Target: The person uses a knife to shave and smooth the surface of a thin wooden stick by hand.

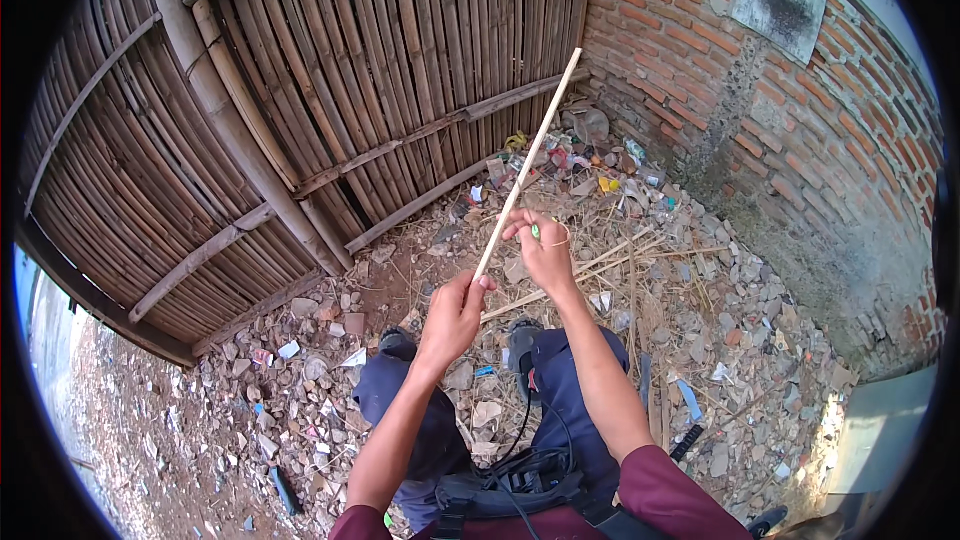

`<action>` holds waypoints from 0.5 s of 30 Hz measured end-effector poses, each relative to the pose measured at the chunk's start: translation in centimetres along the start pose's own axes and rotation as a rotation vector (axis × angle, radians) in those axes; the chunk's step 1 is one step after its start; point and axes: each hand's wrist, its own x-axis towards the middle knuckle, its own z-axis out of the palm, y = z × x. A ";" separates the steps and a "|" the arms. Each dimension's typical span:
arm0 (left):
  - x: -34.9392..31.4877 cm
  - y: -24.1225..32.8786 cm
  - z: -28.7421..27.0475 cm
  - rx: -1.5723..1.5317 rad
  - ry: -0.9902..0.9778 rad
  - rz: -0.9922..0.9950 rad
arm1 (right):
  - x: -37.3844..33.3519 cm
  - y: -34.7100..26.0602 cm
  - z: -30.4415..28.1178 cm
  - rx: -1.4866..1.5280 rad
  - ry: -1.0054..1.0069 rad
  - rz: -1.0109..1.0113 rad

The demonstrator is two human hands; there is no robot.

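A long, pale bamboo stick [545, 123] slants up and away from me, its far end in front of the bamboo wall. My left hand [452, 325] is closed around its near end, thumb along the side. Higher up the stick, my right hand [547, 252] has its fingers bent in, the fingertips pinching the stick. A small green thing [536, 231] shows at the right hand's fingers; its kind is too small to tell. A thin, light loop [562, 242] lies across the back of that hand.
Split-bamboo wall [400, 40] on the left meets a brick wall [800, 140] on the right. Long bamboo strips [600, 265] lie on stony, littered ground. Near my right leg is a black ribbed handle [687, 443]; a dark elongated object [285, 490] lies at lower left.
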 end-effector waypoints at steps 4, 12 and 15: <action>-0.6 1.1 -0.7 0.105 0.040 0.036 | -0.6 -2.1 1.4 -0.212 -0.051 -0.084; -3.3 2.2 0.9 0.463 0.175 0.151 | -0.8 -2.9 1.1 -0.408 0.111 -0.097; -4.2 2.3 1.2 0.486 0.191 0.151 | -0.8 -3.7 1.0 -0.432 0.109 -0.113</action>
